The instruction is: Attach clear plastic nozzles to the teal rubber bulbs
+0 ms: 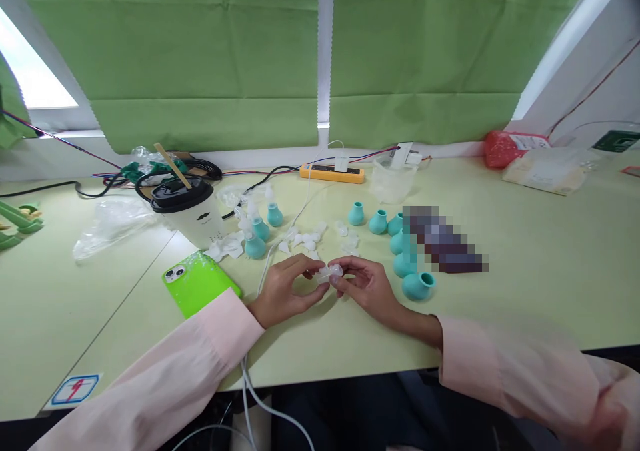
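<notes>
You held a small translucent plastic piece (329, 274) between both hands, over the front middle of the tabletop (525, 264). The piece was colourless and glossy, with a rounded end toward your right hand (370, 290); its finer shape was too small to tell. The fingers of your left hand (286, 290) pinched its left end, and those of your right hand gripped the rounded end.

Just beyond the piece lay loose translucent scraps (306, 239). A curved row of turquoise bulbs (415, 287) bounded the right hand closely, the nearest bulb tilted. On the left, a green phone (200, 281) lay partly under your sleeve (220, 338), and a white cable (245, 374) passed beneath your wrist and over the near edge. A strip of tabletop separated your hands from that edge; a broader stretch extended rightward past the bulbs.
</notes>
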The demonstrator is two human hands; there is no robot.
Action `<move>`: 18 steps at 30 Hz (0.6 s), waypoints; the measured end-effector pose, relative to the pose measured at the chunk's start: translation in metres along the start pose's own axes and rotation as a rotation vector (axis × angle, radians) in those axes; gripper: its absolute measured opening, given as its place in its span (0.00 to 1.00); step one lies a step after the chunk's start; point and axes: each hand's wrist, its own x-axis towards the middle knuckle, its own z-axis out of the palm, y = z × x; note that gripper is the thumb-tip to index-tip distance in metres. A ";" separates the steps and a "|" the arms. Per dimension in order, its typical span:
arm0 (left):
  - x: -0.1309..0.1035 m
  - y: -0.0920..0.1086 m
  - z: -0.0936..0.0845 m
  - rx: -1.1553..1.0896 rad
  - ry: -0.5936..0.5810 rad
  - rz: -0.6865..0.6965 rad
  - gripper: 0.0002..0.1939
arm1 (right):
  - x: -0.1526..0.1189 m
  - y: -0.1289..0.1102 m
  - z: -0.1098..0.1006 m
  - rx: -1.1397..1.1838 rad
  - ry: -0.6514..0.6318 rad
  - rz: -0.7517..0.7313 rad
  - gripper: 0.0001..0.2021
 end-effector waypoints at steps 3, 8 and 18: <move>0.000 0.000 0.000 -0.067 0.026 0.028 0.10 | -0.001 0.003 0.000 -0.008 0.001 -0.007 0.10; 0.004 0.003 -0.007 -0.295 -0.013 -0.178 0.08 | -0.002 0.004 0.001 -0.026 -0.005 -0.037 0.09; 0.008 -0.006 -0.007 -0.862 -0.084 -0.761 0.09 | -0.004 0.000 0.000 -0.129 -0.030 -0.082 0.11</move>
